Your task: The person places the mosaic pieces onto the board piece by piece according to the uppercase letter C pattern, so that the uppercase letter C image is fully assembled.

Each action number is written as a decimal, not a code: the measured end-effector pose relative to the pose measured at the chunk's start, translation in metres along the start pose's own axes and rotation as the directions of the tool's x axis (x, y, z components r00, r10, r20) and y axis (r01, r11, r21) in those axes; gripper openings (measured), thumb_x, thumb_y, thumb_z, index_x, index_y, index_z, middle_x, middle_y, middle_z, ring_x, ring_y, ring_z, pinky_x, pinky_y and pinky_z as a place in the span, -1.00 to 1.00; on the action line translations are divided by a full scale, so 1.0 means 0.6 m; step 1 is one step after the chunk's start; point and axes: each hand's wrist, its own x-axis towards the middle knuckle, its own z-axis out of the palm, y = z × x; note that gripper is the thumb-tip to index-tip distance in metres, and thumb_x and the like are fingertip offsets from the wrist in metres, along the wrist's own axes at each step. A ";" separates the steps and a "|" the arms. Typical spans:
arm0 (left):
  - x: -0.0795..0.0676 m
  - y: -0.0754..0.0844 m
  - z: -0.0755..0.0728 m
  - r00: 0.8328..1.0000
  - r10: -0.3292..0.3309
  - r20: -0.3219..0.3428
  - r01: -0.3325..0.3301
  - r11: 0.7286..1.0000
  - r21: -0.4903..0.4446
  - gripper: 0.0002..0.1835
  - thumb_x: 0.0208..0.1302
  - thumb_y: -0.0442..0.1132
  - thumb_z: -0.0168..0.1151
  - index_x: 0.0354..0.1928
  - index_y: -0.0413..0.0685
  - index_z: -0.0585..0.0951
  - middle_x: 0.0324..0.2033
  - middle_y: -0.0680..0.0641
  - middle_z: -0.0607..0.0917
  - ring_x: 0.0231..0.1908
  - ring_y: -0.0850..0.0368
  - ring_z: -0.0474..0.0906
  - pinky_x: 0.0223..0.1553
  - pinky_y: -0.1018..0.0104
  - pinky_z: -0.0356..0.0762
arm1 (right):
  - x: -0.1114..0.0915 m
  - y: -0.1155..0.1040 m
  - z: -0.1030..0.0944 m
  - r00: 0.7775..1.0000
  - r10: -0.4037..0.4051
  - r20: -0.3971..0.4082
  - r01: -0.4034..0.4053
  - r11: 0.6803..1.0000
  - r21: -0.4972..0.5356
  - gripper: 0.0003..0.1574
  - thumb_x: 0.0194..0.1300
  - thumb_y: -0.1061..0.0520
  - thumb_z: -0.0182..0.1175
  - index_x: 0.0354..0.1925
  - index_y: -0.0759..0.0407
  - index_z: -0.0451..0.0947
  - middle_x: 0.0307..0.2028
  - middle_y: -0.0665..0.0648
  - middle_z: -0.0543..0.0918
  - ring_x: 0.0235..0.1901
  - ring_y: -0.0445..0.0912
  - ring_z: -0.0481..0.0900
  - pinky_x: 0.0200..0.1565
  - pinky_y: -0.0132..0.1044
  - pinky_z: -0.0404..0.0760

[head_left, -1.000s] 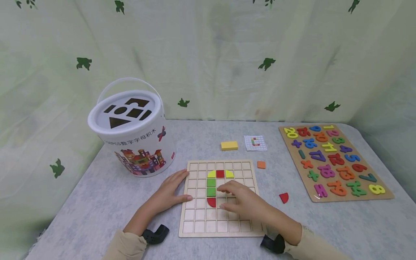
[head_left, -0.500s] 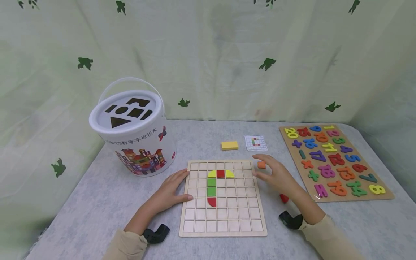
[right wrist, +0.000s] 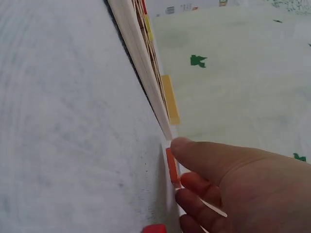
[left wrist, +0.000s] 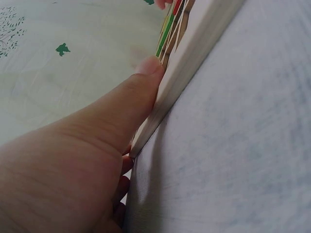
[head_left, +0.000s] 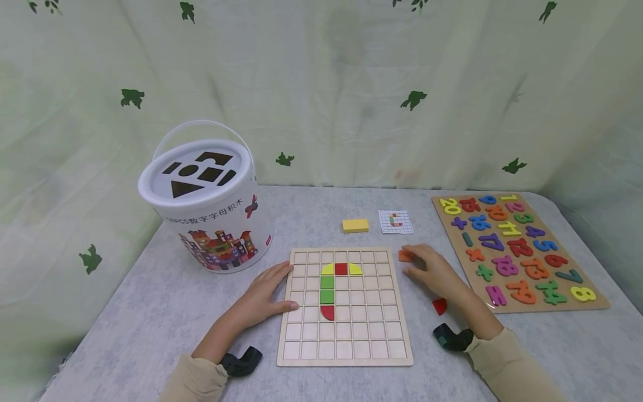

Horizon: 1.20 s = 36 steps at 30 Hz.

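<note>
A wooden grid board (head_left: 361,335) lies on the table, bearing a red square (head_left: 340,269) between two yellow quarter-rounds (head_left: 355,269), with green squares (head_left: 327,282) and a red quarter-round (head_left: 327,312) down the left. My left hand (head_left: 261,296) rests at the board's left edge, its thumb (left wrist: 146,73) on the rim and fingers stretched along the side. Right of the board, my right hand (head_left: 432,272) reaches over an orange square block (right wrist: 172,165). Fingertips are right at the block in the head view, and the thumb is spread apart from them. A loose red quarter-round (head_left: 440,306) lies below this hand.
Behind the board are a yellow rectangular block (head_left: 355,225) and a pattern card (head_left: 396,222). A white lidded bucket (head_left: 211,206) stands at the back left. At the right lies a number puzzle board (head_left: 522,251). A patterned curtain (head_left: 321,100) hangs behind the table.
My right hand has left the middle of the grid board and moved right to the orange block, its fingertips now overlapping it. The left hand has stayed at the board's edge.
</note>
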 end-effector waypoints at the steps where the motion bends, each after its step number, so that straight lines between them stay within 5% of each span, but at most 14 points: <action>1: 0.000 0.000 0.000 1.000 0.002 -0.001 -0.002 1.000 0.001 -0.03 -0.05 0.22 0.27 0.35 -0.07 0.14 0.33 -0.10 0.11 0.30 -0.11 -0.06 0.22 -0.10 -0.08 | 0.001 0.001 0.001 1.000 0.010 -0.005 -0.010 1.000 -0.008 -0.43 0.18 0.16 0.21 0.15 0.29 0.36 -0.02 0.23 0.44 0.02 0.10 0.38 0.05 0.04 0.34; 11: -0.001 -0.002 0.001 1.000 -0.002 -0.007 0.002 1.000 0.007 -0.03 -0.06 0.23 0.27 0.35 -0.06 0.14 0.33 -0.10 0.11 0.30 -0.10 -0.05 0.22 -0.10 -0.07 | 0.005 0.010 0.008 0.999 0.036 -0.034 -0.038 0.997 -0.066 -0.69 0.16 0.20 0.22 -0.09 0.27 0.53 -0.17 0.17 0.47 -0.14 0.02 0.43 -0.06 -0.04 0.44; 19: -0.001 -0.001 0.002 1.000 -0.006 -0.004 0.006 1.000 0.008 -0.04 -0.05 0.22 0.27 0.35 -0.05 0.14 0.33 -0.09 0.11 0.30 -0.09 -0.05 0.22 -0.09 -0.07 | -0.001 -0.003 -0.001 0.996 0.071 -0.048 -0.071 0.997 -0.013 -0.57 0.18 0.06 0.21 -0.01 0.24 0.47 -0.06 0.19 0.52 -0.05 0.06 0.46 -0.06 -0.03 0.46; 29: 0.000 -0.003 0.003 1.000 0.006 -0.012 -0.006 1.000 0.011 -0.03 -0.05 0.24 0.26 0.35 -0.06 0.14 0.32 -0.10 0.11 0.30 -0.10 -0.04 0.22 -0.09 -0.06 | -0.017 -0.083 -0.013 0.993 -0.087 -0.076 0.089 0.996 0.019 -0.65 0.15 0.20 0.23 -0.06 0.22 0.52 -0.12 0.13 0.53 -0.11 0.02 0.47 -0.09 -0.03 0.48; 36: 0.001 -0.004 0.003 0.999 0.024 -0.022 -0.024 1.000 0.014 -0.04 -0.04 0.24 0.24 0.35 -0.08 0.14 0.32 -0.12 0.12 0.29 -0.11 -0.04 0.21 -0.11 -0.06 | -0.042 -0.143 0.010 0.974 -0.221 -0.040 0.223 0.974 0.033 -0.63 0.11 0.17 0.27 -0.06 0.12 0.53 -0.13 -0.03 0.51 -0.12 -0.09 0.48 -0.11 -0.09 0.51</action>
